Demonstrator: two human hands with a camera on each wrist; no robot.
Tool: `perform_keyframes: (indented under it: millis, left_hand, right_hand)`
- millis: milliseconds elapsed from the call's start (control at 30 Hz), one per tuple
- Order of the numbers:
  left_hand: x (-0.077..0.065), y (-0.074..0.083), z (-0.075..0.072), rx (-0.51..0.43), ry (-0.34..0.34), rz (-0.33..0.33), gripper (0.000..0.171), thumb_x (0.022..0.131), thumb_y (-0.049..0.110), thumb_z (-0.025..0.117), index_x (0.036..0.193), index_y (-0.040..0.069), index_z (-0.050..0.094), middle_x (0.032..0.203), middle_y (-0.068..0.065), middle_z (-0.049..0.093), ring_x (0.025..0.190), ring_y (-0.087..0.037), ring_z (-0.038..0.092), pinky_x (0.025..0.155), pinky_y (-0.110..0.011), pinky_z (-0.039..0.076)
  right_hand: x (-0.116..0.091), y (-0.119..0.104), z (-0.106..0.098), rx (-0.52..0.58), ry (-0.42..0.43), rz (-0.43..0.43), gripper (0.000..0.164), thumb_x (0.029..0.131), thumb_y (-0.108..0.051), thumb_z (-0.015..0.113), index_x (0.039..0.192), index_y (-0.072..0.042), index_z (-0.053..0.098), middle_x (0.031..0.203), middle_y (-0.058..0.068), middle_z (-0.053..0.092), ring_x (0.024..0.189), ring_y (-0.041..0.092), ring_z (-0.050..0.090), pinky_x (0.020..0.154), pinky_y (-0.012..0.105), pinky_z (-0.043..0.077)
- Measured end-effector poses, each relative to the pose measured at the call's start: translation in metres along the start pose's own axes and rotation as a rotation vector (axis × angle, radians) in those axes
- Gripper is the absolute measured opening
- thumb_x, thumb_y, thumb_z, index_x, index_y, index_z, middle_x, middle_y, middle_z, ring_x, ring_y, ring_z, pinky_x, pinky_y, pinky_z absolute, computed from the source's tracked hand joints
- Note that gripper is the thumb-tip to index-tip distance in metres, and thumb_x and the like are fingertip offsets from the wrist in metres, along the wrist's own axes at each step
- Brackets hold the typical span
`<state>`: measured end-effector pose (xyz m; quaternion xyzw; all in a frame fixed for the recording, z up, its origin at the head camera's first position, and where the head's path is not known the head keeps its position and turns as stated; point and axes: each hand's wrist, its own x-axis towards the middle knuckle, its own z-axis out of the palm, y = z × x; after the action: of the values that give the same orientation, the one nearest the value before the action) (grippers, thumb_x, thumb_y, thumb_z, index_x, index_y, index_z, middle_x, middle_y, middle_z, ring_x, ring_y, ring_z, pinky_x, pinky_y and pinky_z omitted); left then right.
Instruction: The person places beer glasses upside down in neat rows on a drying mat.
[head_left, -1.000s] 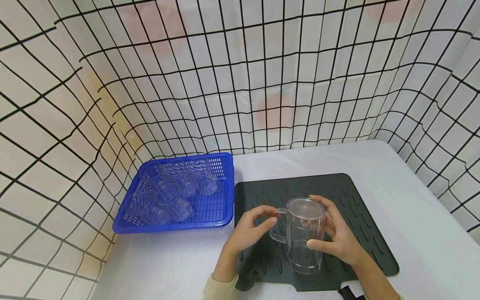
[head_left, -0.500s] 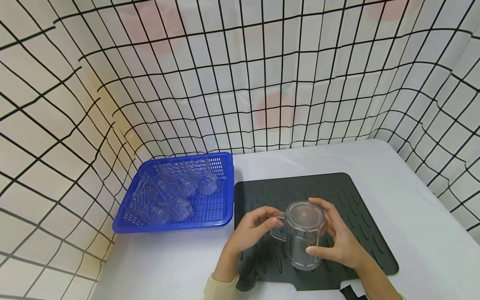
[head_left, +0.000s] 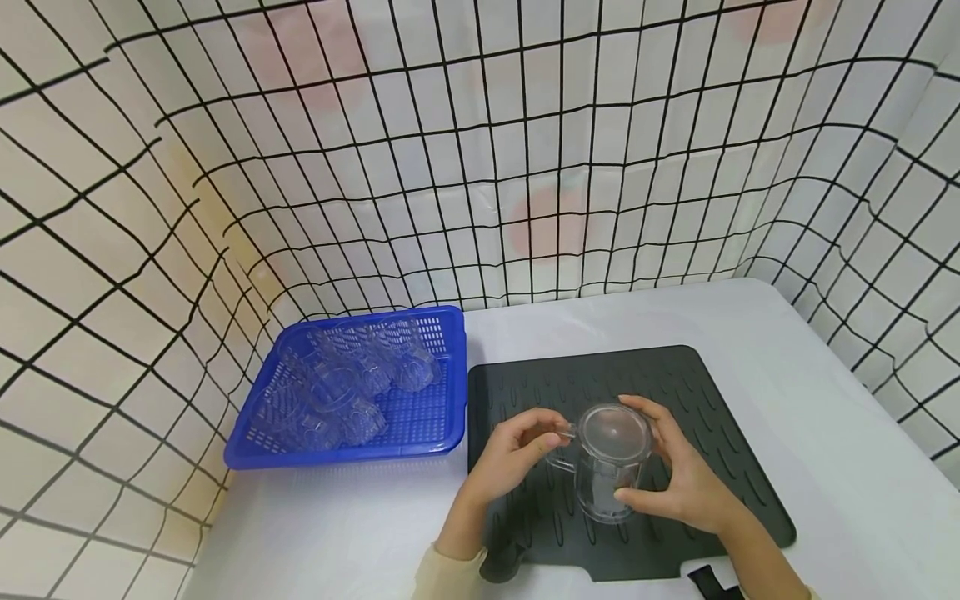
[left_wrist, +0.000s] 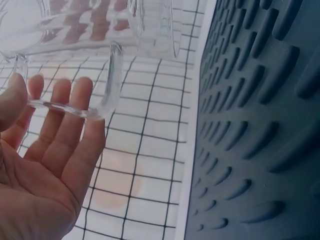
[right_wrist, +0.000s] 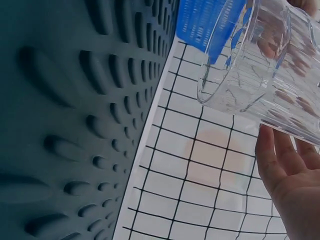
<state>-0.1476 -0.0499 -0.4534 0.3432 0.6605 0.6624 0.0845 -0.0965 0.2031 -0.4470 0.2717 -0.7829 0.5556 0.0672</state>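
A clear plastic or glass mug with a handle is held between both hands close over the dark ridged mat. One round end of it faces up toward the head camera and the other points down at the mat. The left hand grips the handle, thumb on one side and fingers on the other. The right hand grips the mug body from the right, its thumb at the near side and fingers spread round the far side. In the right wrist view, the right hand's fingers press against the clear wall.
A blue plastic basket holding several clear mugs stands left of the mat. Both lie on a white table. A white wall with a black grid surrounds the far side and both flanks. A black strap shows near the right wrist.
The mug has tilted, so its round upper end faces the head camera more and its lower end has swung away from the near edge. Both hands keep their hold on it.
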Motion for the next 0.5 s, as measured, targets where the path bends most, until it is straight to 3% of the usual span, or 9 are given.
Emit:
perform_keyframes:
  millis: [233,500]
  left_hand:
    - [0.008,-0.006,0.006,0.023,0.017,0.002,0.021,0.098,0.001,0.053,0.117,-0.005,0.059,0.112,-0.026,0.061,0.103,-0.02,0.065,0.091,-0.034,0.051]
    - [0.017,-0.012,0.011,0.118,0.053,-0.002,0.02,0.096,0.003,0.058,0.114,-0.003,0.063,0.109,-0.019,0.063,0.1,-0.015,0.064,0.088,-0.032,0.052]
  right_hand:
    - [0.0,0.005,-0.006,0.01,0.021,-0.002,0.101,0.066,0.006,0.082,0.15,-0.006,0.026,0.133,0.001,0.047,0.115,0.011,0.051,0.093,0.024,0.043]
    - [0.001,0.009,-0.013,0.049,0.029,-0.007,0.097,0.068,0.009,0.079,0.149,-0.003,0.027,0.132,0.001,0.047,0.112,0.01,0.054,0.091,0.02,0.045]
